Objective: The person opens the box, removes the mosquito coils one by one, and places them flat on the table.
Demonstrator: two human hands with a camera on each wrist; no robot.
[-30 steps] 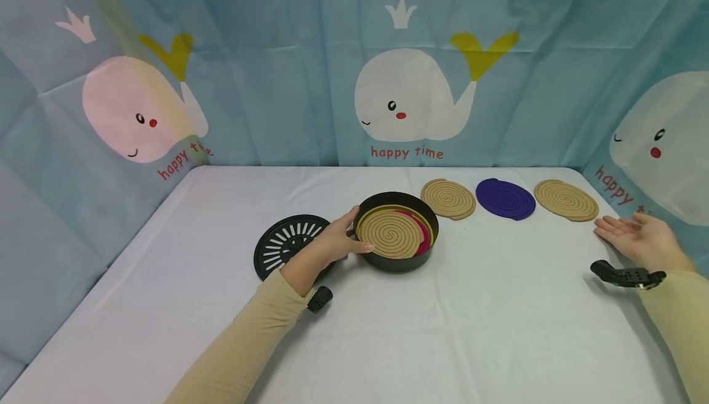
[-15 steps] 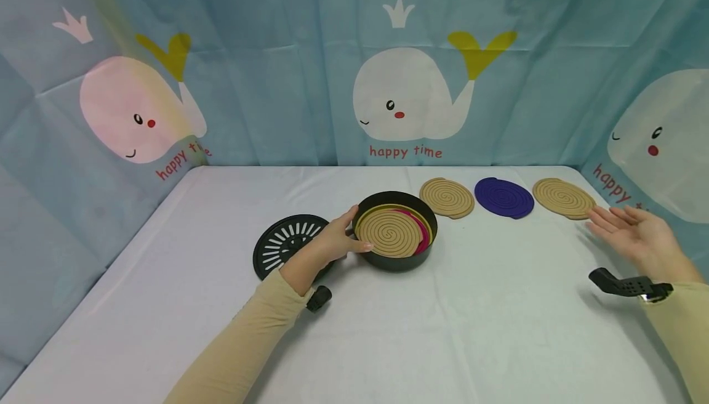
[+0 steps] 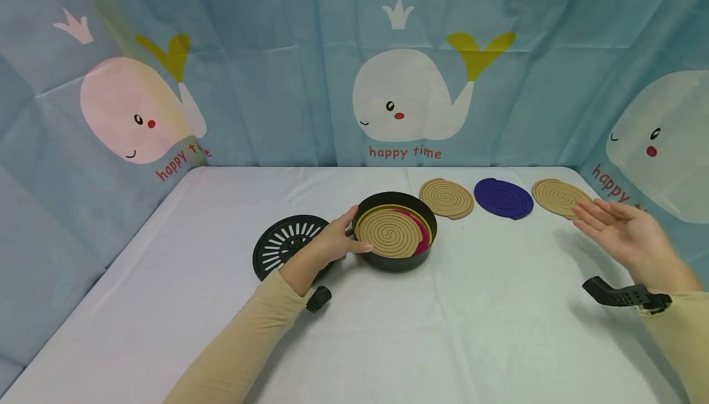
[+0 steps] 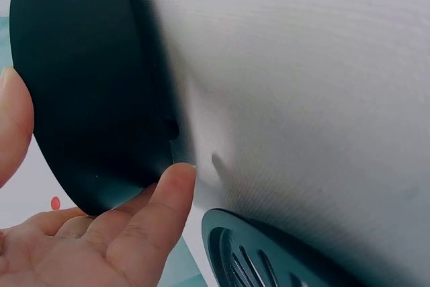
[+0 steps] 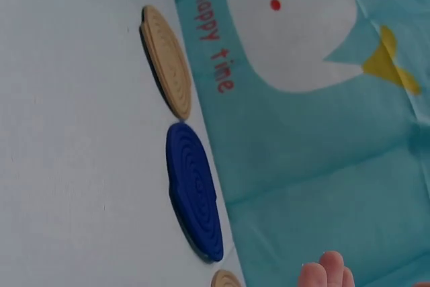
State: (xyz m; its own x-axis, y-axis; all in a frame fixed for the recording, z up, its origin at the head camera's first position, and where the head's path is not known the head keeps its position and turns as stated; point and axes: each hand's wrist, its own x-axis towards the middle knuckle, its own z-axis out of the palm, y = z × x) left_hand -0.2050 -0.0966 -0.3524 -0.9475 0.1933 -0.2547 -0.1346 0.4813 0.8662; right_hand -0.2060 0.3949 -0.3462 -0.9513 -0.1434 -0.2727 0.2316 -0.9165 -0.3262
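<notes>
My left hand [image 3: 332, 241] grips the left side of a round black box [image 3: 399, 265], thumb at its front rim. In the left wrist view, the thumb and fingers [image 4: 168, 196] touch the dark outer wall of the box [image 4: 84, 85]. A tan spiral coaster [image 3: 389, 233] lies on top inside it, with pink and yellow edges showing beneath. At the right, my right hand [image 3: 631, 238] is held palm up with nothing in it, overlapping the rightmost tan spiral coaster [image 3: 556, 196]. Only its fingertips [image 5: 329, 270] show in the right wrist view.
Left of the box lies a slotted black lid [image 3: 296, 242], partly behind my left forearm. Another tan coaster [image 3: 445, 198] and a dark blue one [image 3: 503, 198] lie along the back of the white table [image 3: 454, 330]. A blue whale-print curtain [image 3: 277, 102] stands behind.
My right hand has moved left and slightly toward me, from beside the rightmost tan coaster to overlapping it. My left hand and the box have stayed put.
</notes>
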